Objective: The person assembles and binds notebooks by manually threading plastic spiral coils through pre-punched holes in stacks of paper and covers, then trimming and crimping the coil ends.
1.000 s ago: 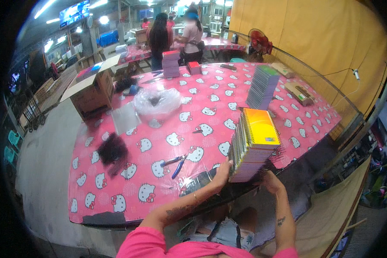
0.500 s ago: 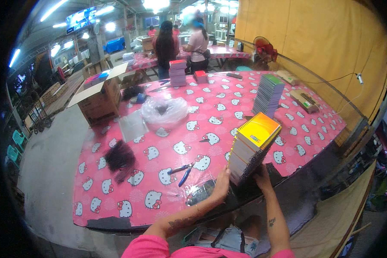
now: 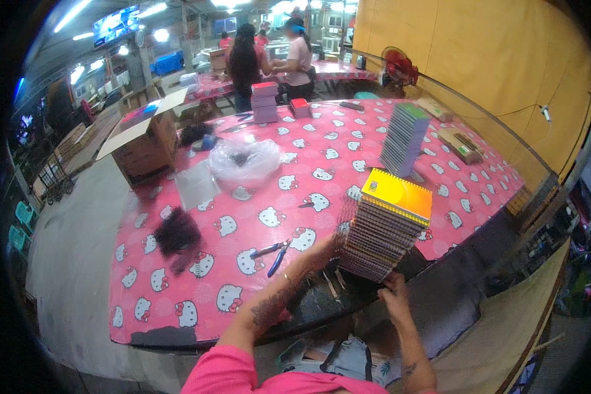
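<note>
A tall stack of spiral notebooks with a yellow-orange cover on top stands at the near edge of the table, its coiled bindings toward me. My left hand presses against the left side of the stack, its fingertips partly hidden behind it. At the lower front corner, my right hand grips the bottom of the stack with bent fingers. Blue-handled pliers lie spread on the table, left of my left hand. Behind the notebooks rises another tall stack with a green top.
A pink patterned cloth covers the table. On it lie a black bristly pile, a clear plastic bag and a red-topped stack. An open carton stands left; a red fan is behind. Two people work at the far table.
The notebook stack has turned, bringing its coiled side round toward me. My right hand has shifted from its right side to the lower front corner. My left hand stays on the left side.
</note>
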A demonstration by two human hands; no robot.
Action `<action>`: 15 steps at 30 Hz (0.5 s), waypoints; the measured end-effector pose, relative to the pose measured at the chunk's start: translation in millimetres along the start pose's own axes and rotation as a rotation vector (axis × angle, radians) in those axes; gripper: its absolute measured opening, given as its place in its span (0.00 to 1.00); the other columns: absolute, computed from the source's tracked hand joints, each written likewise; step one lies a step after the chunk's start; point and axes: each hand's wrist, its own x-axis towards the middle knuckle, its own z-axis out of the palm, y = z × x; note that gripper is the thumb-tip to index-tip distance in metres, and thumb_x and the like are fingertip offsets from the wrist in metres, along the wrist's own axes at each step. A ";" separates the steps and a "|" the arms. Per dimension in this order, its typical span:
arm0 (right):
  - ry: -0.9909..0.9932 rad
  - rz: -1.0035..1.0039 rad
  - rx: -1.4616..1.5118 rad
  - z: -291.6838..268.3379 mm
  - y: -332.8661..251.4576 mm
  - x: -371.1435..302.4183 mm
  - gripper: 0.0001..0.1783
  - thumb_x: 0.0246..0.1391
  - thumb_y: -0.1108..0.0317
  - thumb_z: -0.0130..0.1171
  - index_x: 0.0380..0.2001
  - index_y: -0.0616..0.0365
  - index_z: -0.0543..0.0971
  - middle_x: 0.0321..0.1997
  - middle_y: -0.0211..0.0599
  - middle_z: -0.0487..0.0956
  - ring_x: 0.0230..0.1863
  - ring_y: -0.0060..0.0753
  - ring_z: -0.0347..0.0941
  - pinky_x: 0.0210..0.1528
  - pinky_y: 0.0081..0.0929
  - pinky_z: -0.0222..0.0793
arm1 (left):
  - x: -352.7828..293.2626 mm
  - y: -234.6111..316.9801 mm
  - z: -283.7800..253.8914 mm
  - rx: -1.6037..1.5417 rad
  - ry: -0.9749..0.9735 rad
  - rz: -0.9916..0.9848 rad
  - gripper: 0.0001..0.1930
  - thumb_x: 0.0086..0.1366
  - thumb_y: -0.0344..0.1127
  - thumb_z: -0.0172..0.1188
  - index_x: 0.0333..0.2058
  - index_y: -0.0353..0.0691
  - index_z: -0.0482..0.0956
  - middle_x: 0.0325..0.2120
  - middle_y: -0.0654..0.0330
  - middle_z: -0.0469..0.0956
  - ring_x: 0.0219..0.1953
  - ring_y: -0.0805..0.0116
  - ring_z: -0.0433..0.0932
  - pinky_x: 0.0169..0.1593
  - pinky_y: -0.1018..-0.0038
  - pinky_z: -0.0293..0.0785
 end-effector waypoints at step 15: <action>0.118 -0.253 0.137 -27.6 -85.8 -31.4 0.28 0.52 0.67 0.57 0.57 0.61 0.69 0.58 0.46 0.72 0.58 0.41 0.69 0.54 0.36 0.69 | -36.1 20.7 0.0 0.822 0.516 0.260 0.28 0.69 0.52 0.51 0.59 0.39 0.71 0.51 0.44 0.75 0.53 0.50 0.73 0.58 0.59 0.68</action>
